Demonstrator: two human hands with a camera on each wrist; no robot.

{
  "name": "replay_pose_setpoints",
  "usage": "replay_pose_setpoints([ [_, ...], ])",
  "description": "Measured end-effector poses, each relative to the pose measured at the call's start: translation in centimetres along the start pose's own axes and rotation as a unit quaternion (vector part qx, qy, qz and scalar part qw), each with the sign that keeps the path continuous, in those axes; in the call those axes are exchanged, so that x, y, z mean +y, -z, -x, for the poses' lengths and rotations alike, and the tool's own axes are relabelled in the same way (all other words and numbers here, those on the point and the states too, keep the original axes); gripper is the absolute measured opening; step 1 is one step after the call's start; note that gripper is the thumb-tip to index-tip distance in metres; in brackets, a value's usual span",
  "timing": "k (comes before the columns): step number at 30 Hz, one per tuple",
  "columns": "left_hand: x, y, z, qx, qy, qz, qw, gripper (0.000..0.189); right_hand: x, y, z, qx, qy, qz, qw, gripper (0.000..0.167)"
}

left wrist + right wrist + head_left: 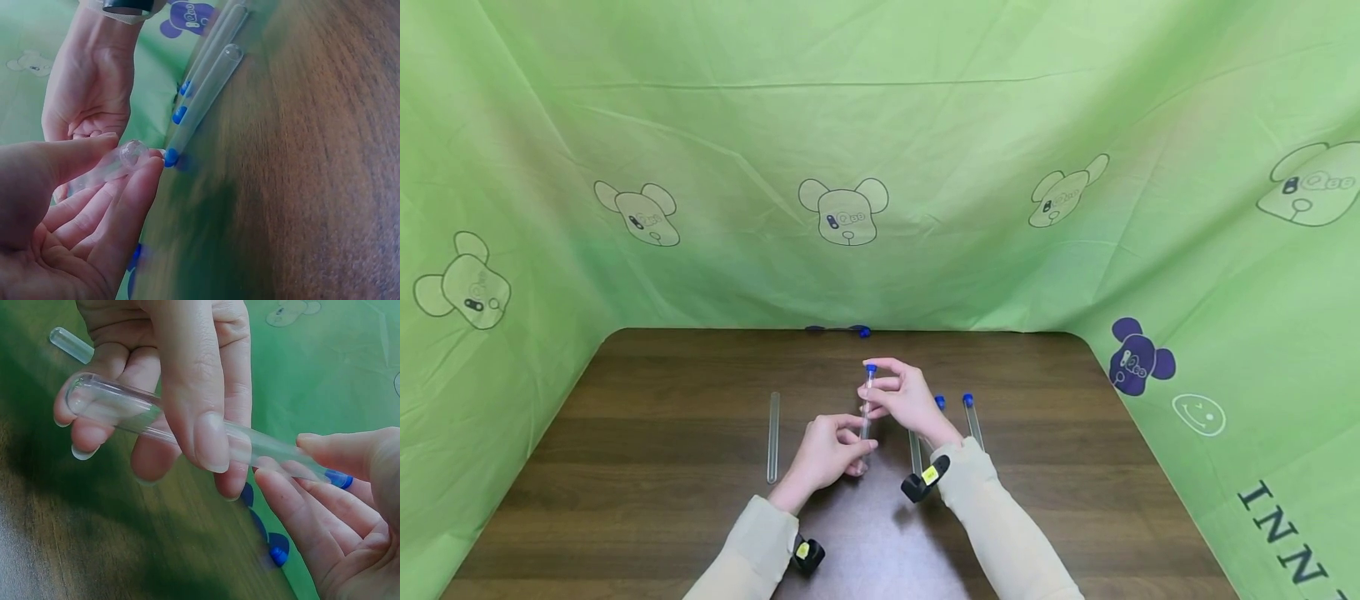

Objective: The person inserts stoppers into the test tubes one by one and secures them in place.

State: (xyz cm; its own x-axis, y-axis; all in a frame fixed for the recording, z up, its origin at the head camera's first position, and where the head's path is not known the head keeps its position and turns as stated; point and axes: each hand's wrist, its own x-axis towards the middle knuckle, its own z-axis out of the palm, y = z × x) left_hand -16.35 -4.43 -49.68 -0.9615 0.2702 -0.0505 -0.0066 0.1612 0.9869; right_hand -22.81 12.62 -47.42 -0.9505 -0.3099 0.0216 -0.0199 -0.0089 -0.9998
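Observation:
A clear test tube with a blue cap [866, 429] stands roughly upright between both hands above the table. My left hand [826, 454] pinches its lower part between thumb and fingers, near the rounded end seen in the left wrist view. Higher up, my right hand [910, 400] holds the tube near the blue cap [338, 479], with a finger over the cap in the head view. Left of the hands lies a test tube without a cap [773, 437]. Capped test tubes [973, 421] lie on the right, partly hidden by my right forearm.
A loose blue cap [864, 332] sits at the far edge of the brown wooden table [647, 517]. Green printed cloth [842, 125] walls in the back and sides. In the left wrist view, three blue caps show on the lying tubes [209, 94].

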Motion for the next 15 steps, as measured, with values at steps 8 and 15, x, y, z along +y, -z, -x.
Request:
replay_pose_setpoints([
  [8,-0.07,0.06,-0.04,0.001,0.0,-0.006,1.0,0.04,0.14,-0.05,-0.12,0.008,-0.004,-0.003,1.0,0.05],
  [15,0.02,0.17,-0.06,0.005,0.004,-0.006,1.0,0.038,0.35,-0.1,-0.16,0.021,-0.005,-0.006,0.9997,0.05],
])
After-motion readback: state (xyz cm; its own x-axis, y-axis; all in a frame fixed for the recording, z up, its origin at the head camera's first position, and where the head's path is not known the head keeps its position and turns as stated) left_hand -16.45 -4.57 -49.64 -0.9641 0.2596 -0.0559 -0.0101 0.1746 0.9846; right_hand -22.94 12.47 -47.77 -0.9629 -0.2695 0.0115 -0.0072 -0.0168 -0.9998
